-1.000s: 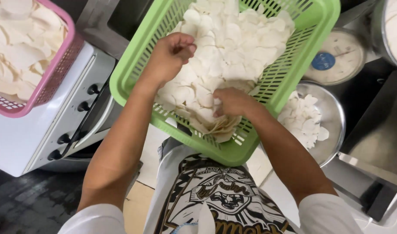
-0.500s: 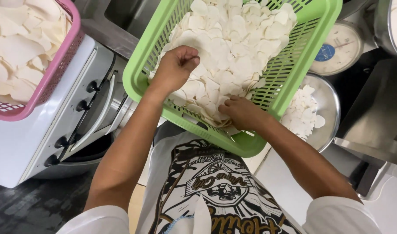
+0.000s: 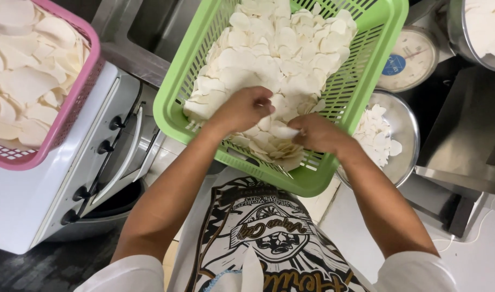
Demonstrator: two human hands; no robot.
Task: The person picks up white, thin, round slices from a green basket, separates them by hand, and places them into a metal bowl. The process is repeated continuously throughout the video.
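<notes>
Centre of view: green slotted basket [image 3: 361, 86], tilted toward the person, heaped with pale, thin white chips [image 3: 280, 48]. Left hand [image 3: 245, 108] inside the basket's near half, fingers curled together over the chips; whether the grip is clamped on any cannot be told. Right hand [image 3: 318, 132] just beside it, fingers pinched on a single chip [image 3: 284, 131] at the lower edge of the heap. Both hands nearly touching.

Left of view: pink basket [image 3: 74, 108] holding the same white chips, resting on a white oven [image 3: 58, 184] with black knobs.

Right of view: round steel bowl [image 3: 407, 135] partly under the green basket, containing more chips; round dial scale [image 3: 407, 59] above it; second steel bowl [image 3: 458, 32] at the top corner.
</notes>
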